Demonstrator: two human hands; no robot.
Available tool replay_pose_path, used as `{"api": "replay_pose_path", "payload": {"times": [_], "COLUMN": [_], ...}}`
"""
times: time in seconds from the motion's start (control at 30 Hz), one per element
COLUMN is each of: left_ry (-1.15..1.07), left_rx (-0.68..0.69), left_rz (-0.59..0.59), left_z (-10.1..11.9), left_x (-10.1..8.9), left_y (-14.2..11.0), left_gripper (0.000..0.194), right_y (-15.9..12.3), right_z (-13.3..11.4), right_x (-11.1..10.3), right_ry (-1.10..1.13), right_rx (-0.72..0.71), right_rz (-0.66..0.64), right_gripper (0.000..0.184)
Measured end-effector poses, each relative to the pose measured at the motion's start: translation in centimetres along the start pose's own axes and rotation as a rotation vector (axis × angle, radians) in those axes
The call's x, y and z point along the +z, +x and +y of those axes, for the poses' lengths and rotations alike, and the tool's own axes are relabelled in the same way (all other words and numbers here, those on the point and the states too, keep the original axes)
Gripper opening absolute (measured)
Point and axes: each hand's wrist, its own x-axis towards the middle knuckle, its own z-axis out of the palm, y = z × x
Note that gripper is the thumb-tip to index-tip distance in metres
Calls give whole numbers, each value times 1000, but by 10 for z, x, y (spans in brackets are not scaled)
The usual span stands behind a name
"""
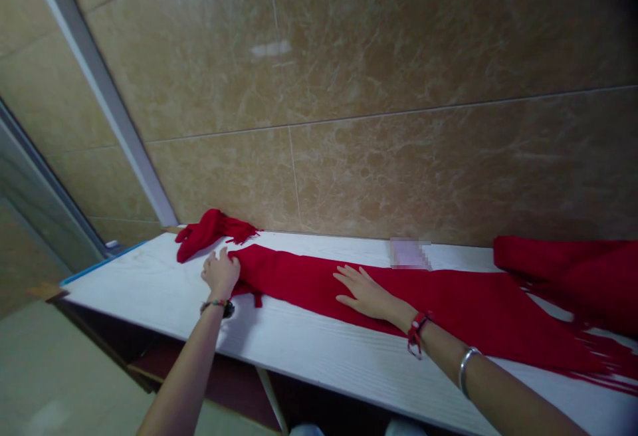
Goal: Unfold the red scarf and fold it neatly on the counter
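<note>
A long red scarf (299, 283) with a fringed right end lies stretched along the white cabinet top. At its left end my left hand (220, 273) has its fingers curled round the edge of the cloth, and a bit of the scarf is folded under there. My right hand (366, 292) rests flat on the middle of the scarf, fingers spread. Just beyond my left hand is a second, bunched red scarf (207, 233) with its fringe pointing right.
More folded red cloth (563, 270) with fringe lies at the right end of the white top (149, 276). A pale, blurred-out card (406, 253) sits by the tiled wall (349, 177). Open shelves (234, 383) show below the front edge.
</note>
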Motion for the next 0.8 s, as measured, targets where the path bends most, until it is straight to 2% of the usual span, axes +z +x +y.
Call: {"api": "replay_pose_path", "payload": {"times": [0.03,0.1,0.17,0.27,0.37,0.43,0.53,0.57,0.63,0.7,0.8], "left_ry": [-28,-76,-111,-136,-110,-77,18,65,156,237,299], "left_rx": [-63,-84,-25,85,190,252,357,387,424,433,425], "left_rz": [-57,-161,-234,-291,-239,-143,-3,14,-30,-125,-237], "left_z": [-12,-31,-41,-40,-29,-21,-21,-25,-36,-49,-57], "left_x": [-5,-10,-8,1,-5,-22,-59,-69,-80,-76,-51], "left_y": [6,14,15,16,27,43,69,76,84,82,69], "left_gripper": [50,54,51,36,30,39,52,52,51,48,48], "right_y": [8,24,36,43,42,41,40,40,41,41,41], "right_z": [-7,-18,-25,-27,-25,-25,-26,-26,-27,-27,-25], "right_x": [1,7,18,34,42,42,40,40,40,41,42], "right_ry": [20,56,70,64,52,44,34,33,35,41,54], "right_rx": [-22,-60,-71,-49,-48,-49,-41,-38,-33,-30,-35], "right_rz": [10,-5,-43,-64,-33,-24,-24,-22,-18,-15,-11], "right_gripper": [59,62,64,62,61,60,59,59,59,59,59]}}
